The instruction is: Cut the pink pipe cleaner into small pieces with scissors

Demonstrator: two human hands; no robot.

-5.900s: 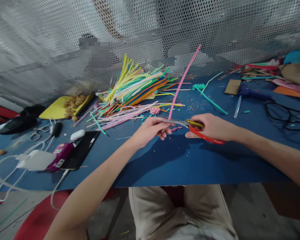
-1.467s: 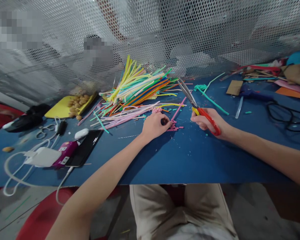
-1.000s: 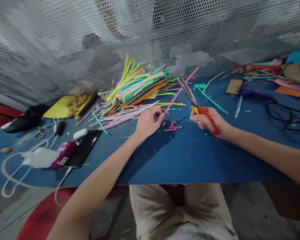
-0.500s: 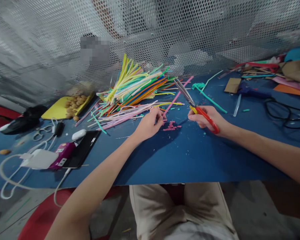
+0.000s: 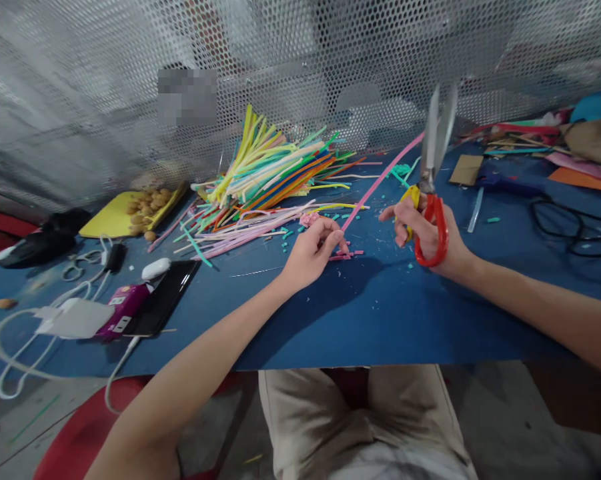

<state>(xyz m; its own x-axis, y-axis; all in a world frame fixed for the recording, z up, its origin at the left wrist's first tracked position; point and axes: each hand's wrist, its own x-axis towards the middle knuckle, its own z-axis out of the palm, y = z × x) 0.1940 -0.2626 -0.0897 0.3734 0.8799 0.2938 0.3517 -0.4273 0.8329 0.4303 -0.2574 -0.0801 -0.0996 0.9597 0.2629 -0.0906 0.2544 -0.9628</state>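
Blue worktable (image 5: 380,320) before a perforated metal screen (image 5: 80,100). Left hand (image 5: 310,253) pinches one pink straw (image 5: 380,175) at centre; right hand (image 5: 425,233) grips one pair of scissors (image 5: 433,167), blades raised, just right.

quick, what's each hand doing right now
Left hand: closed, pinching the low end of a pink strip.
Right hand: closed around the red handles of the scissors, blades pointing up.
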